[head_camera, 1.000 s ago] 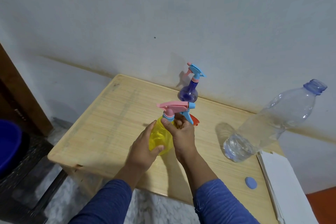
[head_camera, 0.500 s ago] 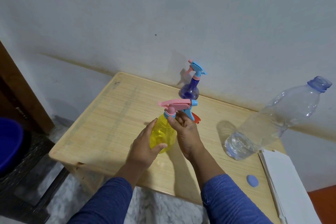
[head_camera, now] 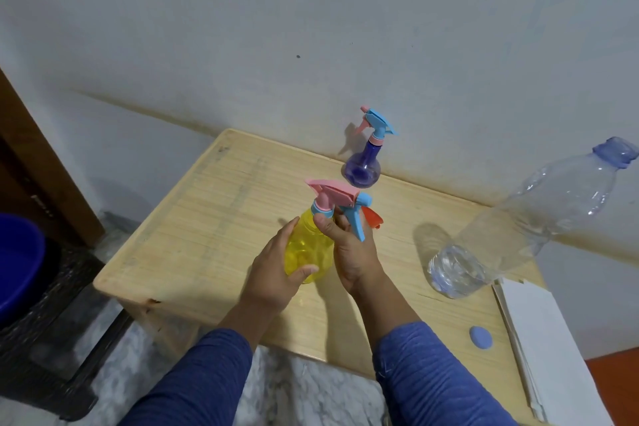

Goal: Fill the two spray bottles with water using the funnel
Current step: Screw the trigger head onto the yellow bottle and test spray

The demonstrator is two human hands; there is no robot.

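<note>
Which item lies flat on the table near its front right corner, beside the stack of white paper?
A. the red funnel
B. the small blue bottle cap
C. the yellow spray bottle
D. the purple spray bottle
B: the small blue bottle cap lies flat on the wooden table, just left of the white paper stack, away from both hands.

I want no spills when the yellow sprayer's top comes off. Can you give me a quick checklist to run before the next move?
1. Left hand steadies yellow spray bottle: ok.
2. Right hand grips the collar under the pink spray head: ok.
3. Orange funnel within reach behind bottle: ok.
4. Water bottle uncapped, blue cap on table: ok.
5. Spray head loosened: cannot tell.
</note>
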